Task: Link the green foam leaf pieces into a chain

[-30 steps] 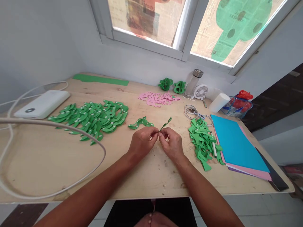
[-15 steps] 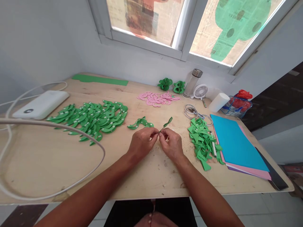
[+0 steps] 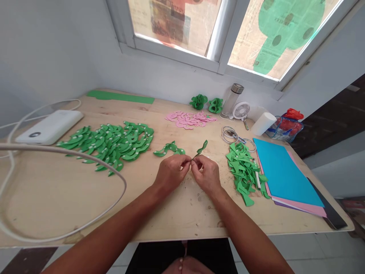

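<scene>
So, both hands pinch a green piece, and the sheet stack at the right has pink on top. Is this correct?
Not entirely: the head view shows a blue sheet on top, not pink. The left hand and right hand do pinch a green piece.

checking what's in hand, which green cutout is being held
The green cutout pinched between left hand and right hand, its free end sticking up. The curved cutout beyond the left hand, the left pile and right pile lie on the table.
</scene>
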Tool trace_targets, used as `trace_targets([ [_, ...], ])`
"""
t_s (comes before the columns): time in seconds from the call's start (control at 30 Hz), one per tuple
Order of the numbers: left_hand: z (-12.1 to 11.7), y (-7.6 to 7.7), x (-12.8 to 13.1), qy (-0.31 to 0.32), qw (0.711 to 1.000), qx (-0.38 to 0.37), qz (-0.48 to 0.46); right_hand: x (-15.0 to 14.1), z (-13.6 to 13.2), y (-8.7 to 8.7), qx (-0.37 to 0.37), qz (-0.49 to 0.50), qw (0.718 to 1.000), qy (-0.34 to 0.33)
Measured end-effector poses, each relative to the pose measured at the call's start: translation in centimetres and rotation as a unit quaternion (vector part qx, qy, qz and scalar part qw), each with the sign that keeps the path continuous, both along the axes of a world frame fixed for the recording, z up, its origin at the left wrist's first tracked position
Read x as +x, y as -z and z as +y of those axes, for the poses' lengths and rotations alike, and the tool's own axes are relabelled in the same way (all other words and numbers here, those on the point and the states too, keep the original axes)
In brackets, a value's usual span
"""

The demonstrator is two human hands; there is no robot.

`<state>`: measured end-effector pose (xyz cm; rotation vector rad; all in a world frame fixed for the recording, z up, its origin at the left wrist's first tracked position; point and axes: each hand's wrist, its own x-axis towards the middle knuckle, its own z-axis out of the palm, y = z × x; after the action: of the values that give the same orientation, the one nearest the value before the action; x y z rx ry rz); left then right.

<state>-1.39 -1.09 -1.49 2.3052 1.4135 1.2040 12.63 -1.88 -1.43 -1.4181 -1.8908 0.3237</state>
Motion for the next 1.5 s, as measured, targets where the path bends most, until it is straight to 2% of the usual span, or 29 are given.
trace_targets([
  [1.0, -0.1, 0.1, 0.1, 0.018, 1.000, -0.014, 0.022, -0.2, 0.1, 0.1, 0.026, -0.048, 0.998, 0.023],
  [1.33, -0.1, -0.7, 0.0, 0.037, 0.992, -0.112, -0.042, -0.1, 0.0, 0.0, 0.004, -0.016, 0.999, 0.030],
  [1.5, 0.0, -0.8, -0.1, 0.035, 0.990, -0.127, -0.056, -0.1, -0.2, -0.3, 0.021, -0.022, 0.999, 0.016],
])
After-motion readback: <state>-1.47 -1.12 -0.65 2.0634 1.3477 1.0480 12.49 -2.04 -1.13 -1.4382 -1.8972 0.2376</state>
